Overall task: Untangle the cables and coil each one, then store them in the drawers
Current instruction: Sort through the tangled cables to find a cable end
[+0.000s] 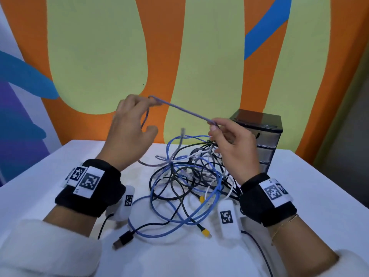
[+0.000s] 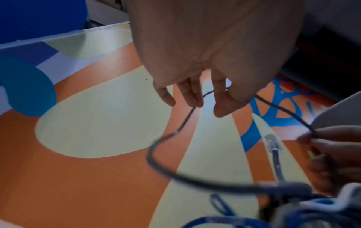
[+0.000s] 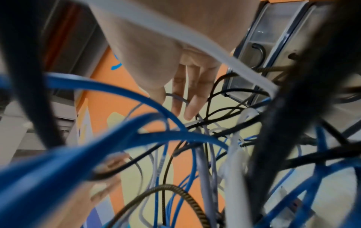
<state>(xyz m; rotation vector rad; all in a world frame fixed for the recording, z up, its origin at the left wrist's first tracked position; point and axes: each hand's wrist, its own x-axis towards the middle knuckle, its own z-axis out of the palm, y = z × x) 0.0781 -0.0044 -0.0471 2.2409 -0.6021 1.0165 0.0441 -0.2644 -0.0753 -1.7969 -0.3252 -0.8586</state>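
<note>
Both wrists: black fabric wristbands (image 1: 87, 188) with white square-code marker tags (image 1: 90, 181). White camera pods (image 1: 227, 218) under each wrist, thin black leads (image 1: 257, 246) trailing off. Fluffy white sleeves (image 1: 46, 250). Thin gold bracelet (image 1: 283, 226), lower right.

lilac cable (image 1: 187, 110) over a blue, black and white tangle (image 1: 191, 172); yellow plugs (image 1: 204, 232); white table (image 1: 60, 186); wall (image 1: 199, 47) painted orange, pale green and blue; black wristbands (image 1: 89, 188) with checkered tags.
</note>
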